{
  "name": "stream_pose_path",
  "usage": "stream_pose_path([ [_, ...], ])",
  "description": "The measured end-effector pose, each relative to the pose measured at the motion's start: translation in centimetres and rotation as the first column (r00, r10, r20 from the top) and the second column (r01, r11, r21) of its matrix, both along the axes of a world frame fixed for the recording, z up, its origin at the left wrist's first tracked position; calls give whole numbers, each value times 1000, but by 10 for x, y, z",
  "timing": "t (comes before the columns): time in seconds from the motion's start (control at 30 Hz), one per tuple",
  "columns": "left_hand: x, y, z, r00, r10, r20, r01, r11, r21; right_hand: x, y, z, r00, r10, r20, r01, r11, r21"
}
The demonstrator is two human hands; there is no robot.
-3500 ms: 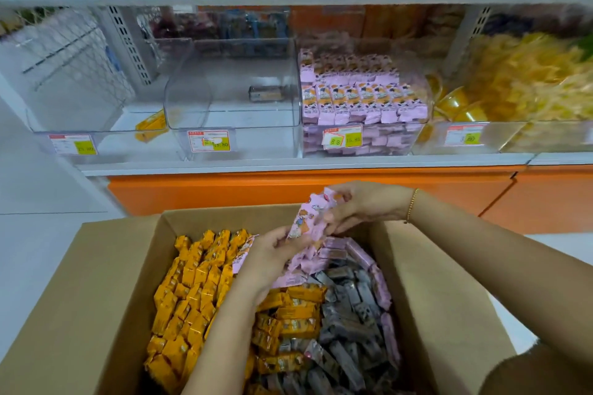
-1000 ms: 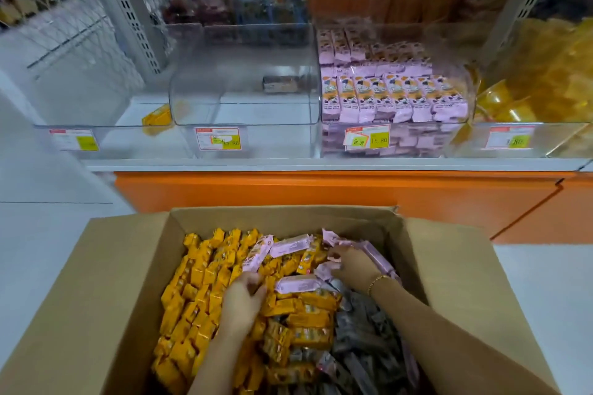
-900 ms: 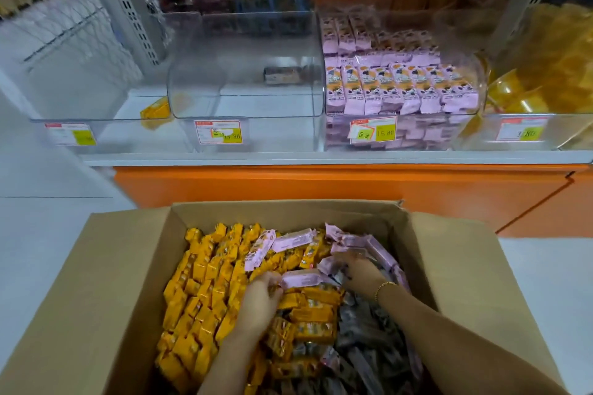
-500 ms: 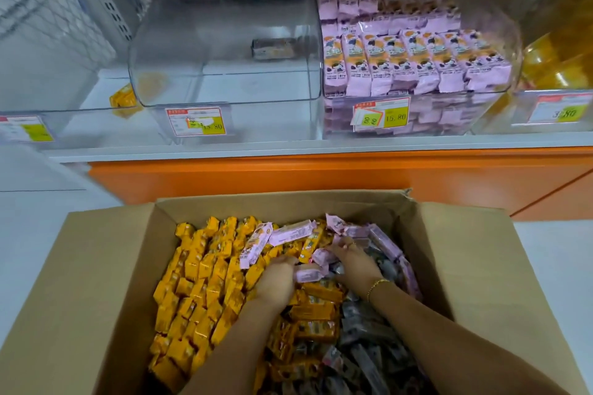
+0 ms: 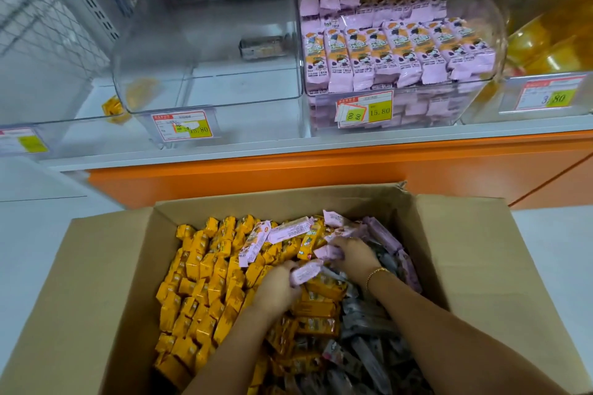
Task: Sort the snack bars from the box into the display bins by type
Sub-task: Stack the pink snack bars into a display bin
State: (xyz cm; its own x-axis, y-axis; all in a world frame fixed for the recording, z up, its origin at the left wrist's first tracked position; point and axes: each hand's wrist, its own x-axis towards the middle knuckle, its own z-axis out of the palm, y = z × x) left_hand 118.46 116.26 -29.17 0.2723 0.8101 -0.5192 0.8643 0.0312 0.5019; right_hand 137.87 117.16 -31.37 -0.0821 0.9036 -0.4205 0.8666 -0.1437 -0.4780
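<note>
Snack bars [image 5: 205, 282] in yellow, pink and grey wrappers fill the cardboard box [image 5: 106, 266]. Inside it the left hand [image 5: 276, 287] curls its fingers round a pink bar [image 5: 305, 271], and the right hand [image 5: 354, 255], just beside, pinches a second pink bar [image 5: 327, 252].

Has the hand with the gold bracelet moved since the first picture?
Yes. The right hand dropped from above the cardboard box rim down inside it, onto the pink bars.
</note>
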Motion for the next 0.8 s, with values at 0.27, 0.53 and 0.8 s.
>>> stream_pose_path([
  [0.27,-20,-18,61,433,741,514,-425,670,-608,3,24,102,695,-253,-673,7,939,-345],
  [0.53,-17,-29,141,148,678,720,-234,731,-641,-5,15,180,675,-49,-736,-171,960,-221],
  [0.8,-11,-36,186,144,581,801,-238,806,-542,-7,2,236,597,-127,-792,22,990,-143],
])
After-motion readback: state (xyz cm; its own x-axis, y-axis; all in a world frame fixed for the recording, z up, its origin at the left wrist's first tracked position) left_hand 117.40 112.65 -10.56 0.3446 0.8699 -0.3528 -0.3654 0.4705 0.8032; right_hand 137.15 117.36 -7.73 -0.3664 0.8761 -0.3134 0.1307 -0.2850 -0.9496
